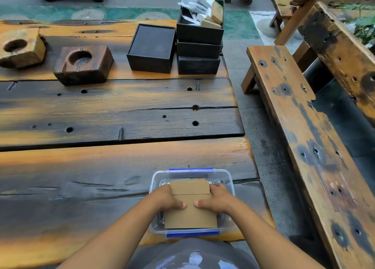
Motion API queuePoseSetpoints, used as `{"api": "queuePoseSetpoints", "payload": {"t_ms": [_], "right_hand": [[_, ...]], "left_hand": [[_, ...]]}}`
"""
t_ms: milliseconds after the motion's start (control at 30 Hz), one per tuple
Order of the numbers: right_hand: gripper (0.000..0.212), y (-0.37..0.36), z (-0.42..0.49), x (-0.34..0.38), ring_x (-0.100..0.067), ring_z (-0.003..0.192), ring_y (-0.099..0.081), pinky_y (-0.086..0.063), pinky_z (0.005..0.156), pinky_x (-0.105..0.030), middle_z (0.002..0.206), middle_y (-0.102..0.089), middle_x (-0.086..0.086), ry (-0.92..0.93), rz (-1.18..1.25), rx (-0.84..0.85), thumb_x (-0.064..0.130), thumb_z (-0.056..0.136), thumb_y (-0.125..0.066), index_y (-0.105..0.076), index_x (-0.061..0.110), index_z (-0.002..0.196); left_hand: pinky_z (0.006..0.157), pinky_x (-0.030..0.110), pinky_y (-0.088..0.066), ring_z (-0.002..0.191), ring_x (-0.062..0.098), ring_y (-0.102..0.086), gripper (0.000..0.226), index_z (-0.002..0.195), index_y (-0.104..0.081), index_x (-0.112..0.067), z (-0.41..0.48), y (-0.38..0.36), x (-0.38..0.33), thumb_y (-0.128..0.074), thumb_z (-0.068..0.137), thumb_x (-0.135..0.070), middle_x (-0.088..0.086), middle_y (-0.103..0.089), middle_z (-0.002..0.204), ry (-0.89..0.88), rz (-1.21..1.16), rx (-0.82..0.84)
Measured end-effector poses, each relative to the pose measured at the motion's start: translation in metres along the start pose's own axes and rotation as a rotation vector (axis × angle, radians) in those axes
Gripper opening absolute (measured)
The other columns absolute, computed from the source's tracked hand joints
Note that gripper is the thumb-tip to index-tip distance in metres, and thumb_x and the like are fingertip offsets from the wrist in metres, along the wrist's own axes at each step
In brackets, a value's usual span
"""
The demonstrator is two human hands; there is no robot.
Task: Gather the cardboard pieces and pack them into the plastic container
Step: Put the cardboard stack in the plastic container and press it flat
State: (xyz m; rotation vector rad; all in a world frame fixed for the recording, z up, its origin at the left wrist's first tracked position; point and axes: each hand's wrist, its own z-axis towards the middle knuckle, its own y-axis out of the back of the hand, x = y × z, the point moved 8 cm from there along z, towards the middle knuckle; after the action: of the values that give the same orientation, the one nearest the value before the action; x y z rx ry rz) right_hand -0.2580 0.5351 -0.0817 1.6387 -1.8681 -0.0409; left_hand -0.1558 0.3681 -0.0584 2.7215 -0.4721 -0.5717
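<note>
A clear plastic container (227, 177) with blue clips stands at the near edge of the wooden table, right in front of me. Flat brown cardboard pieces (190, 216) lie stacked inside it, one smaller piece (189, 185) on top toward the far side. My left hand (168, 197) grips the stack's left edge, thumb pressed on top. On the right edge sits my right hand (217, 199), its thumb also on the cardboard. Both hands are inside the container's rim.
Black boxes stand at the table's far side: an open one (151, 47) and a stack (198, 45) topped with papers and small cartons. Two wooden blocks with round hollows (83, 63) (20, 47) sit far left. A wooden bench (304, 126) runs along the right.
</note>
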Motion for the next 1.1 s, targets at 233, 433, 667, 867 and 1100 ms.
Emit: {"api": "queuePoseSetpoints", "payload": {"t_ms": [233, 433, 667, 867, 1100], "right_hand": [[0.07, 0.018, 0.015, 0.016, -0.018, 0.109, -0.057, -0.049, 0.093, -0.032, 0.13, -0.052, -0.001, 0.095, 0.006, 0.024, 0.055, 0.066, -0.079, -0.056, 0.03, 0.127], [0.071, 0.037, 0.03, 0.04, -0.012, 0.096, -0.055, -0.042, 0.082, -0.025, 0.119, -0.06, 0.005, 0.1, -0.03, 0.018, 0.06, 0.068, -0.074, -0.055, 0.032, 0.13], [0.068, 0.041, 0.038, 0.044, -0.006, 0.084, -0.058, -0.044, 0.065, -0.019, 0.106, -0.059, 0.01, 0.072, -0.038, 0.064, 0.064, 0.065, -0.074, -0.062, 0.031, 0.122], [0.07, 0.041, 0.044, 0.043, -0.012, 0.091, -0.057, -0.043, 0.074, -0.022, 0.106, -0.058, 0.01, 0.077, -0.102, 0.105, 0.065, 0.067, -0.073, -0.061, 0.028, 0.125], [0.063, 0.043, 0.044, 0.043, -0.003, 0.078, -0.056, -0.041, 0.063, -0.018, 0.094, -0.058, 0.014, 0.057, -0.096, 0.088, 0.063, 0.065, -0.077, -0.063, 0.029, 0.117]], "left_hand": [[0.101, 0.04, -0.05, 0.113, 0.024, -0.062, 0.062, 0.127, -0.061, -0.015, 0.008, 0.01, -0.009, -0.083, 0.072, -0.033, 0.007, -0.065, 0.125, -0.076, -0.149, -0.02], [0.101, 0.037, -0.049, 0.112, 0.023, -0.061, 0.064, 0.127, -0.06, -0.019, 0.027, 0.04, -0.027, -0.084, 0.07, -0.035, 0.005, -0.064, 0.125, -0.113, -0.107, -0.028], [0.083, 0.027, -0.045, 0.091, 0.014, -0.058, 0.064, 0.12, -0.059, -0.023, 0.044, 0.045, -0.026, -0.084, 0.066, -0.048, -0.007, -0.063, 0.101, -0.098, 0.035, 0.026], [0.097, 0.033, -0.047, 0.112, 0.021, -0.057, 0.088, 0.13, -0.054, -0.012, 0.048, 0.046, -0.021, -0.078, 0.063, -0.064, 0.005, -0.058, 0.129, -0.054, 0.184, 0.06], [0.104, 0.037, -0.045, 0.117, 0.022, -0.056, 0.091, 0.132, -0.054, -0.011, 0.047, 0.048, -0.024, -0.078, 0.062, -0.064, 0.004, -0.056, 0.133, -0.058, 0.274, 0.091]]}}
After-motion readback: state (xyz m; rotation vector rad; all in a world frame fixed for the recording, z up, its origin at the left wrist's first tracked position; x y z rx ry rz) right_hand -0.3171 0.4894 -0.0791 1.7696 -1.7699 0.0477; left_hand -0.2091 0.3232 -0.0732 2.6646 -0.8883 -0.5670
